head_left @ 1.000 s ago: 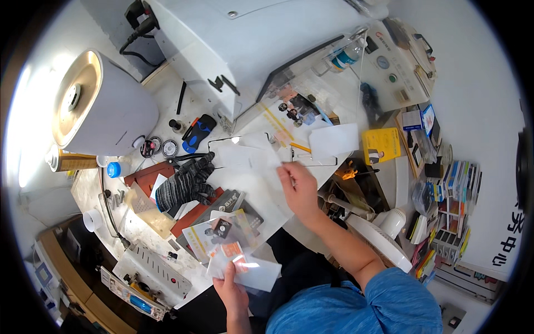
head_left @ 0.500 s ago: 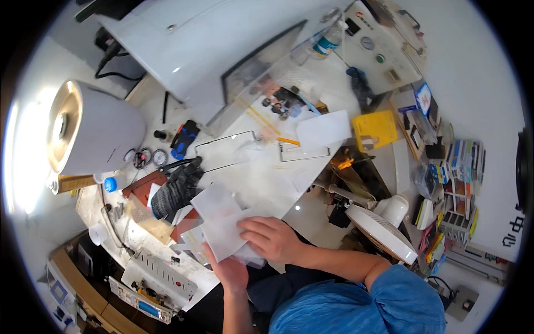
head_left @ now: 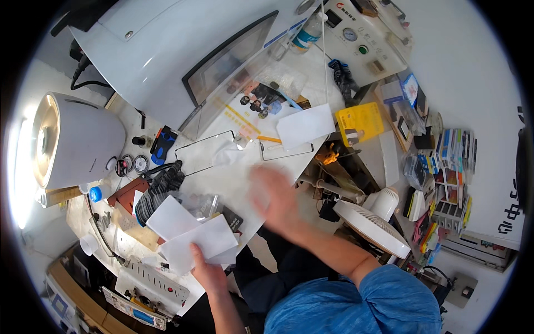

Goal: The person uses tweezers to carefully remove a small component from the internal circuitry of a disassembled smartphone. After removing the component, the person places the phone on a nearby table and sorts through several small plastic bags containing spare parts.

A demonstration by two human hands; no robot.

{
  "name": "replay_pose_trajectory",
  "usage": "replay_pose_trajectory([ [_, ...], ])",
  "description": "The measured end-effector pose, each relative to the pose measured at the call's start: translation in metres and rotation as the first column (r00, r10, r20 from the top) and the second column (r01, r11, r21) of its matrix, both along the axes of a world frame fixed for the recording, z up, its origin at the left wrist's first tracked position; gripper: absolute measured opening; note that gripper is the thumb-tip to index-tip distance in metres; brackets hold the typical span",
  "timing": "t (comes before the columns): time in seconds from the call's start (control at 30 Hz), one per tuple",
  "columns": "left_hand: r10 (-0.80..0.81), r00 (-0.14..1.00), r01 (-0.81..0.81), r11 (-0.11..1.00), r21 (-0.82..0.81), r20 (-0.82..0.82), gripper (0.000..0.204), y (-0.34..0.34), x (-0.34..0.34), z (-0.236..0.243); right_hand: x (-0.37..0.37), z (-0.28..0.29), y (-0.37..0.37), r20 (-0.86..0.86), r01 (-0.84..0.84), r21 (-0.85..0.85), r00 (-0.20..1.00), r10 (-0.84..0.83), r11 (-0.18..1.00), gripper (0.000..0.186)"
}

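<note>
A few white rectangular sheets (head_left: 198, 243) lie fanned in my left hand (head_left: 209, 273), its thumb pressed on top and its fingers hidden beneath. Smeared by motion, my right hand (head_left: 272, 197) hangs over the bench (head_left: 245, 183) near its front edge, apart from the sheets; I cannot make out its fingers. Just past the sheets sit some clear plastic pieces and a dark flat card (head_left: 231, 219). Beyond my right hand lie two thin dark rectangular frames, the left one (head_left: 203, 151) larger in view than the right one (head_left: 286, 156).
A white sheet (head_left: 306, 126) overlaps the right frame, beside a yellow packet (head_left: 360, 123). Black-grey gloves (head_left: 159, 192) and a blue-black tool (head_left: 163, 146) lie at left. A white fan (head_left: 372, 227) stands right of the bench. A water bottle (head_left: 306, 36) stands at the back.
My right hand has left the sheets and moved up over the bench. The sheets in my left hand are now fanned wider and sit lower left. The whole view has shifted slightly.
</note>
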State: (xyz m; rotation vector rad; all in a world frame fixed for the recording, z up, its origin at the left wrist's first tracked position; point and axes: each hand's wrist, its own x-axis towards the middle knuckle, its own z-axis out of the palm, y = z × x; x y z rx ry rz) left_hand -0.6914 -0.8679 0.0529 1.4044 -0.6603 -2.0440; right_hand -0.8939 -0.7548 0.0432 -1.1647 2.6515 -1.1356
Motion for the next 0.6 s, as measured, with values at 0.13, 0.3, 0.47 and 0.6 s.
replay_pose_trajectory([
  [0.13,-0.018,0.997,0.03,0.988,0.152,-0.076,0.049,-0.003,0.014,0.0,-0.091,-0.041,0.001,-0.361,0.555,0.128,0.798,-0.482,0.822,0.054],
  [0.3,-0.056,0.997,0.067,0.97,0.235,-0.053,0.048,0.007,0.017,0.011,-0.1,-0.067,0.023,-0.251,0.493,0.1,0.853,-0.458,0.864,0.031],
  [0.47,-0.156,0.986,0.148,0.983,0.108,0.067,0.046,0.019,0.009,0.015,-0.035,0.006,0.02,-0.254,0.068,-0.112,0.963,-0.095,0.991,0.028],
  [0.6,-0.093,0.99,0.112,0.975,0.192,-0.107,0.051,0.021,0.027,0.001,0.059,0.026,0.016,0.117,-0.501,-0.22,0.839,0.532,0.837,0.026],
])
